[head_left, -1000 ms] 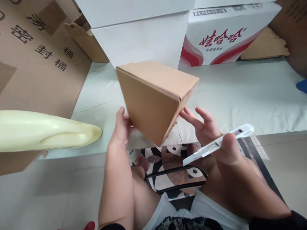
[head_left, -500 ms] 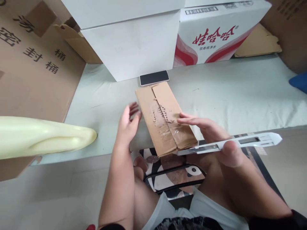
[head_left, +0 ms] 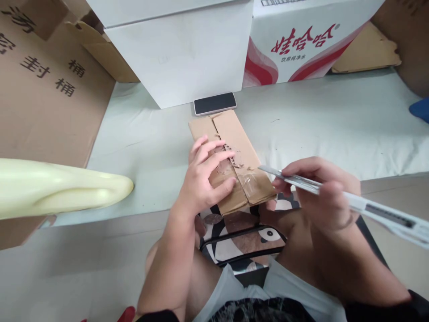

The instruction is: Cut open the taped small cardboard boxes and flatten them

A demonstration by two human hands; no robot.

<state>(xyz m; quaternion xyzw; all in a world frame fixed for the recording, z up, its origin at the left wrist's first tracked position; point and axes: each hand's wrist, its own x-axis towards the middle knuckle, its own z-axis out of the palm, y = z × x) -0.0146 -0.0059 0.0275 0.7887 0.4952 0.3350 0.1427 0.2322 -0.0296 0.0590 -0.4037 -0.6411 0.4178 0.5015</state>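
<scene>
A small brown cardboard box [head_left: 236,129] lies on the pale cloth-covered surface, its near end at the front edge. Its top flaps meet at a seam, with torn patches and clear tape along it. My left hand [head_left: 209,172] rests on the box's left flap, fingers spread across toward the seam. In my right hand [head_left: 323,192] is a white utility knife [head_left: 358,201], gripped between thumb and fingers. The knife's metal blade points left, its tip close to the box's right edge; whether it touches cannot be told.
A phone [head_left: 215,103] lies just beyond the box. Behind it stand a white box [head_left: 187,58] and a white carton with red lettering [head_left: 301,49]. Large brown cartons [head_left: 50,107] rise at the left, near a pale yellow rounded object [head_left: 67,188]. A patterned stool-like item [head_left: 244,250] sits between my legs.
My left hand has moved right, from beside the box onto its top. My right hand has turned the knife, closing its fingers around it, with the blade now pointing at the box.
</scene>
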